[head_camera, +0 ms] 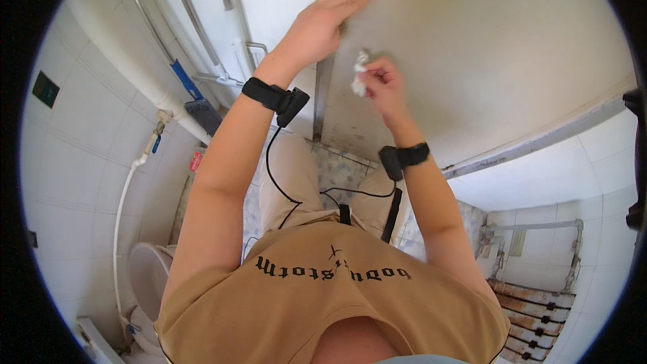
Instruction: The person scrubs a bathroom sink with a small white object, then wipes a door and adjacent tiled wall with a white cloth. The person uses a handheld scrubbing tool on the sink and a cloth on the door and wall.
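Note:
Before me stands a pale, flat door (470,71) with stains near its lower edge. My left hand (323,20) lies with straight fingers at the door's left edge, by the grey metal frame (320,96); it holds nothing that shows. Lower and to the right, my right hand (385,86) pinches a crumpled white tissue or cloth (360,73) close to the door's surface. Whether the tissue touches the door cannot be told. Each wrist wears a black strap with a small device and a thin cable.
At the left are a white pipe (151,86), a blue-handled tool (187,80) leaning on the wall, a valve (163,120) and a toilet (151,273). Grey pipes (541,225) run along the tiled wall at the lower right. Cables hang between my wrists and waist.

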`<state>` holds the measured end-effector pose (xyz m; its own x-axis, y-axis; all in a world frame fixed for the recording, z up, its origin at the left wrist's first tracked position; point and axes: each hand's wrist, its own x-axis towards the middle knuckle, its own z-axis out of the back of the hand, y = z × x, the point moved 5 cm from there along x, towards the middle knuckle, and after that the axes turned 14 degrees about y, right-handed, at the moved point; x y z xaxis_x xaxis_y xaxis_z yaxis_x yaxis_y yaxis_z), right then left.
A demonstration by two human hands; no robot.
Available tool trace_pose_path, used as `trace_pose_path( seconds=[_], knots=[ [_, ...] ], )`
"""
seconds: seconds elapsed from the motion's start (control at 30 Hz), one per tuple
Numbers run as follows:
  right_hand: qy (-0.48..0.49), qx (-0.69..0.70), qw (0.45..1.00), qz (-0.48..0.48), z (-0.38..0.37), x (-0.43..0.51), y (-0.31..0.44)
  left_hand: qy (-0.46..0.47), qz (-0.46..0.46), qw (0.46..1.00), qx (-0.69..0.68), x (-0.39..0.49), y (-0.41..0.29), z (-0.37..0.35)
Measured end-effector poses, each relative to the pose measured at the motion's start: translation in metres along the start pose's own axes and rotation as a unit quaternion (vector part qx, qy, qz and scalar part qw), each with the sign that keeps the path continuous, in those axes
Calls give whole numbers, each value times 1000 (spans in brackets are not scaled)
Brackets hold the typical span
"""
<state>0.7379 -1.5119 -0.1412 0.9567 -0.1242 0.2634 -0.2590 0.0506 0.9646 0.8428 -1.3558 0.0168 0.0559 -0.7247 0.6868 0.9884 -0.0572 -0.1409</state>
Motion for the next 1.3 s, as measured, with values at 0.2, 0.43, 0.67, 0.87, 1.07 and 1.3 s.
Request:
trace_pose_path(
  seconds=[0.2,0.43,0.67,0.87,1.07,1.3],
  knots=[
    [-15,418,907,46,5,-64,74,25,-4,1000,14,4,-2,-2],
    [-108,-76,990,58,30,-24,150,21,-24,999,7,1,-1,24],
    [-197,-561,733,330,-6,57,213,-161,40,978,125,-12,43,70],
    [-58,-700,673,233,-61,54,54,-150,77,975,144,-17,59,45],
    [-1,-716,658,233,-50,52,69,-216,153,954,144,-4,45,36],
    [-145,-662,662,320,-30,87,174,-317,115,936,95,5,53,45]
  ],
)
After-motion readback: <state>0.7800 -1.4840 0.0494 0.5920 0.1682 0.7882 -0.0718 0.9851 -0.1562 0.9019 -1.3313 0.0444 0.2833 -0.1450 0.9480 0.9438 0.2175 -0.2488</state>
